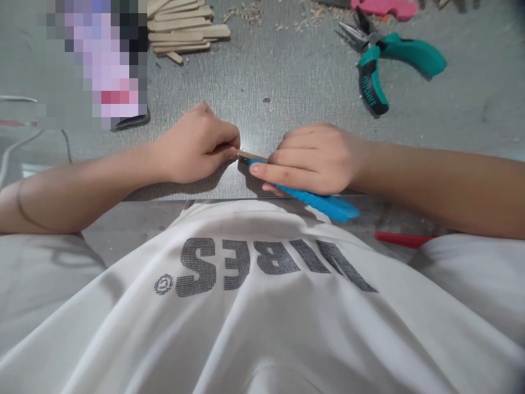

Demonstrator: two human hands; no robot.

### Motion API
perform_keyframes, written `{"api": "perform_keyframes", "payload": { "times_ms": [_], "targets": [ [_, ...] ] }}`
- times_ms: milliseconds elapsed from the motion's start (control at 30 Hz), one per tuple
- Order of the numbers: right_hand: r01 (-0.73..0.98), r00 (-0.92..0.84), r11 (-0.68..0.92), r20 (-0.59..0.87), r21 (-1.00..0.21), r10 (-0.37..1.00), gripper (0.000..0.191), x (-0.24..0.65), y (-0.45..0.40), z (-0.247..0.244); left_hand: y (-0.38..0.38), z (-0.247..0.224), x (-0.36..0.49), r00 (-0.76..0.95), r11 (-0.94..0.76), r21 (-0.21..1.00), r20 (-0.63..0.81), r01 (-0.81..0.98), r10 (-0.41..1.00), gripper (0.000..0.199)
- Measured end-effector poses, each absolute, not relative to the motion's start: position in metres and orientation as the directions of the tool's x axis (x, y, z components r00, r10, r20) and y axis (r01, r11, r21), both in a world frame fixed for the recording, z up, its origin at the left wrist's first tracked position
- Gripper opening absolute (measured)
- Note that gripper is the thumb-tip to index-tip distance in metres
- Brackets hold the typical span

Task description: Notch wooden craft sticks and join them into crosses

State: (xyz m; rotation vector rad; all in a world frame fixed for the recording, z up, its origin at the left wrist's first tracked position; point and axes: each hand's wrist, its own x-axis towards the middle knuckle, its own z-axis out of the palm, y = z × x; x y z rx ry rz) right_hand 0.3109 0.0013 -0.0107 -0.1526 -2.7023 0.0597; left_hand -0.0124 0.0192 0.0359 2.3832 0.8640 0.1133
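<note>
Just above the table's near edge, my left hand [200, 145] is closed, pinching one end of a thin wooden stick [253, 155] between thumb and fingers. Opposite it, my right hand [315, 156] wraps around a blue-handled cutter knife [324, 203], its thumb stretched along the handle toward the dark blade end. That blade end lies against or right beside the stick, close to my left fingertips. The handle's back end sticks out over the table edge toward my shirt. Much of the stick is hidden by my fingers.
A pile of flat craft sticks [180, 26] lies at the back left, with wood shavings [248, 12] beside it. Teal-handled needle-nose pliers [374, 38] rest spread at the back right, near a pink object [388, 6]. A pixelated device [110, 60] and cables are at left.
</note>
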Motion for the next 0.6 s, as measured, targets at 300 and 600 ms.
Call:
{"api": "perform_keyframes", "payload": {
  "times_ms": [300, 600],
  "targets": [
    [0.064, -0.963, 0.990, 0.268, 0.124, 0.029, 0.039, 0.310, 0.004, -0.004, 0.026, 0.032, -0.015, 0.811, -0.620, 0.589, -0.108, 0.518, 0.575, 0.025],
    [0.063, -0.952, 0.979, 0.306, 0.193, 0.001, 0.035, 0.310, 0.005, 0.000, 0.027, 0.030, -0.016, 0.848, -0.655, 0.598, -0.084, 0.463, 0.523, 0.031]
  ]
}}
